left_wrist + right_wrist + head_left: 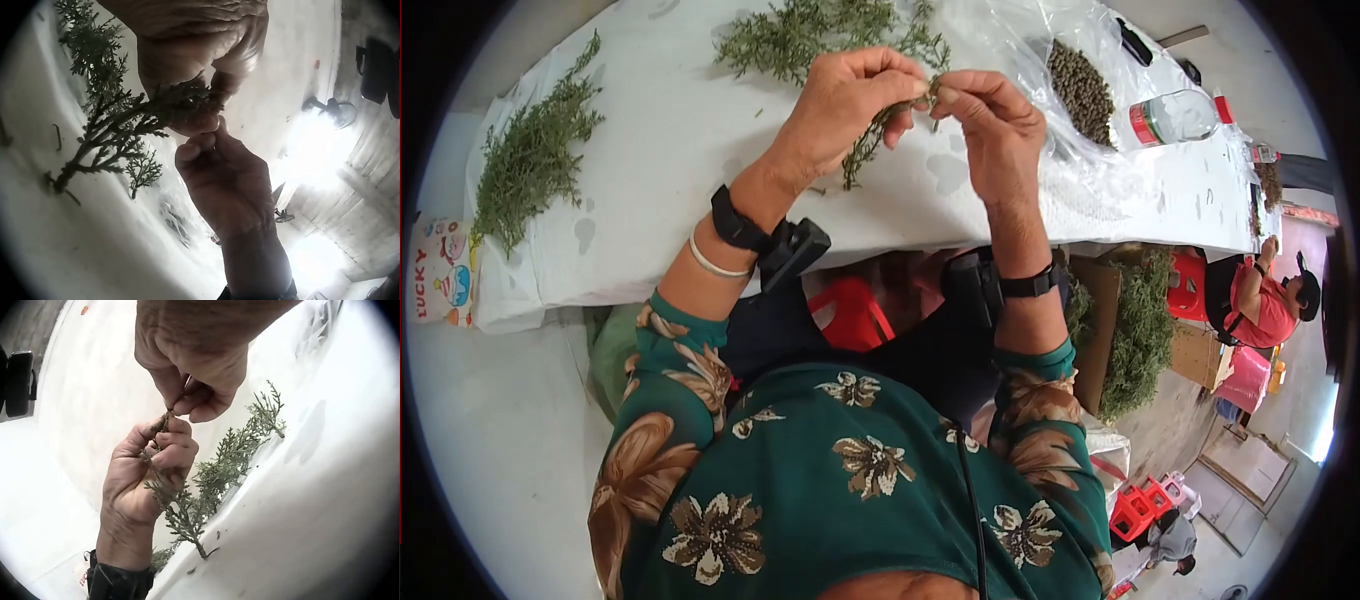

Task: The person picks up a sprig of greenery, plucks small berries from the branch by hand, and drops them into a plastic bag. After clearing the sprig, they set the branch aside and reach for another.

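Over the white-covered table, the left hand grips a green evergreen sprig with small scaly leaves. Its brown cut stem hangs below that hand; in the left wrist view the sprig spreads out to the side of the fingers. Thumb and forefinger of the right hand pinch at the sprig's other end, fingertips right beside those of the left hand. From the right wrist view, the left hand curls round the sprig while the right hand pinches from above. The pinched bit is mostly hidden by fingertips.
A pile of evergreen sprigs lies beyond the hands, another bunch at the left. To the right are small brown round pieces on clear plastic and a plastic bottle. A box of greenery stands below the table.
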The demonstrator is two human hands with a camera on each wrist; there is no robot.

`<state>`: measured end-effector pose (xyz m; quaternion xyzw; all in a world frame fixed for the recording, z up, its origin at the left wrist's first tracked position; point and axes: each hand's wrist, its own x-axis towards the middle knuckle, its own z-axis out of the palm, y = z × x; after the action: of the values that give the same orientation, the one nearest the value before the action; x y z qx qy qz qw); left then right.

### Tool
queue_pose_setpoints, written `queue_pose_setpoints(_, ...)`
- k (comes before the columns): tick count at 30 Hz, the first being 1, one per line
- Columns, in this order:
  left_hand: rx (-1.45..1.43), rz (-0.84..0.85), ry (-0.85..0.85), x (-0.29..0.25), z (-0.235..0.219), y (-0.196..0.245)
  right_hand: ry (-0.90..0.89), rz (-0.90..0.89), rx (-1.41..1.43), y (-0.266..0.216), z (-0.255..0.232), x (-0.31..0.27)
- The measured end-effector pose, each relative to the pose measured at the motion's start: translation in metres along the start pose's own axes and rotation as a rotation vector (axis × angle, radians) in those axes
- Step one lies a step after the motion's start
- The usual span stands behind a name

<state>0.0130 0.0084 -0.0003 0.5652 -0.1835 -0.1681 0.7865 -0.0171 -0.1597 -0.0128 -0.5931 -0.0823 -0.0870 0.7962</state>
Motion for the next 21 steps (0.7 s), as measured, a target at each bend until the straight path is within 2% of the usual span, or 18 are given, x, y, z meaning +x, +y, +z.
queue_pose_setpoints(8, -0.092, -0.043, 0.063, -0.0005, 0.004, 0.0056, 0.007, 0.011, 0.075, 0.0011, 0.0033, 0.0008)
queue_pose_setpoints(21, -0.075, -0.046, 0.039, 0.0005, 0.0009, 0.0014, 0.005, 0.023, 0.106, 0.001, 0.0022, -0.0006)
